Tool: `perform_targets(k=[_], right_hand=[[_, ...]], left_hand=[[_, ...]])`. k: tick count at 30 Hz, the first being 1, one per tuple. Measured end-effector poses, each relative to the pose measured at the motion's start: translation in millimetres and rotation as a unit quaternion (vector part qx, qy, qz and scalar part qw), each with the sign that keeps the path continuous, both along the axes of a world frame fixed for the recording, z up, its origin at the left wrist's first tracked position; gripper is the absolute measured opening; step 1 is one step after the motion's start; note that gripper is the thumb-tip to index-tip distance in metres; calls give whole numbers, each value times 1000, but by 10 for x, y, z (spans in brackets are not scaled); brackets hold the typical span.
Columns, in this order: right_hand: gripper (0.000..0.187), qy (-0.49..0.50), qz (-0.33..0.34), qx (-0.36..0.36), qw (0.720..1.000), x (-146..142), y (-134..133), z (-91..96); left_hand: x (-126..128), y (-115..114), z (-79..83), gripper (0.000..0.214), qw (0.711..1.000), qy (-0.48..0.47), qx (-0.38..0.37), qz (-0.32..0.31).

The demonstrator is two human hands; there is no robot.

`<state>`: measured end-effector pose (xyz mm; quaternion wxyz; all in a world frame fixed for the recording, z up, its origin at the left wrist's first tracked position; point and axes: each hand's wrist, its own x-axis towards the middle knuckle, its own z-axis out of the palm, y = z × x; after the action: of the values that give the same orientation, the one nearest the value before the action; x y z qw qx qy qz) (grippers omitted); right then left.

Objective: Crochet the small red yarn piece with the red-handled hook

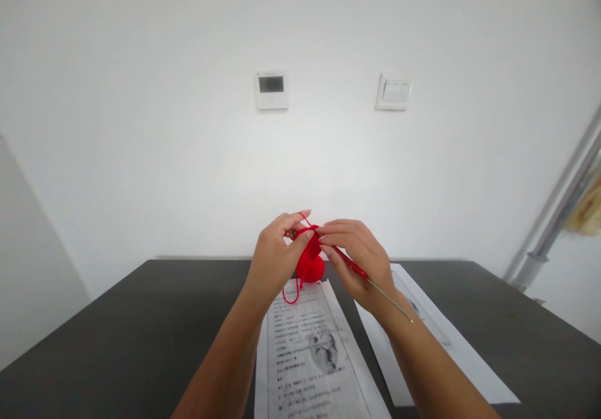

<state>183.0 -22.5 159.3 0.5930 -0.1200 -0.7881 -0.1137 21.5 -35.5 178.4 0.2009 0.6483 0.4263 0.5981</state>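
Note:
A small red crochet piece (310,263) hangs from the fingers of my left hand (278,250), which pinch its upper edge. Red yarn (305,220) runs from my raised left index finger down to the piece. My right hand (359,259) is closed around a crochet hook (350,263) with a red grip and a thin metal shaft pointing back toward my wrist. The hook's front end meets the top edge of the piece; its very tip is hard to make out. A loose loop of red yarn (291,302) dangles below the piece, in front of the printed sheet.
A printed page (305,375) with text and a picture lies on the dark table (117,344) under my hands. Another sheet (451,362) is under my right forearm. Behind stands a white wall with a thermostat panel (272,101) and a light switch (397,91). A grey pipe (563,212) slants at right.

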Motion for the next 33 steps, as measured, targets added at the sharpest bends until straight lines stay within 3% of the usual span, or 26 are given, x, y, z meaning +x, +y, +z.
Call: perform_targets(k=[3, 7, 12, 20, 23, 27, 30, 33], right_hand=[[20, -2, 22, -68, 997, 46, -47, 25], [17, -23, 3, -172, 985, 163, -108, 67], [14, -72, -8, -217, 973, 287, -170, 137], [12, -30, 34, -305, 951, 354, -268, 207], [10, 12, 85, -348, 934, 354, -241, 199], [8, 81, 195, -398, 893, 316, -133, 140], [5, 115, 259, -378, 881, 272, -63, 87], [4, 109, 286, -325, 895, 234, -29, 52]], left_hand=[[-38, 17, 14, 28, 998, 46, 30, 19], [-71, 58, 11, 23, 996, 90, 17, -12], [-87, 109, -21, 20, 991, 117, -12, -63], [-131, 145, -38, 18, 986, 134, -16, -100], [-162, 138, -26, 15, 984, 118, -36, -128], [-200, 91, 7, 13, 972, 27, -102, -210], [-209, 46, 32, 17, 957, -31, -142, -249], [-207, 19, 39, 20, 939, -72, -176, -285]])
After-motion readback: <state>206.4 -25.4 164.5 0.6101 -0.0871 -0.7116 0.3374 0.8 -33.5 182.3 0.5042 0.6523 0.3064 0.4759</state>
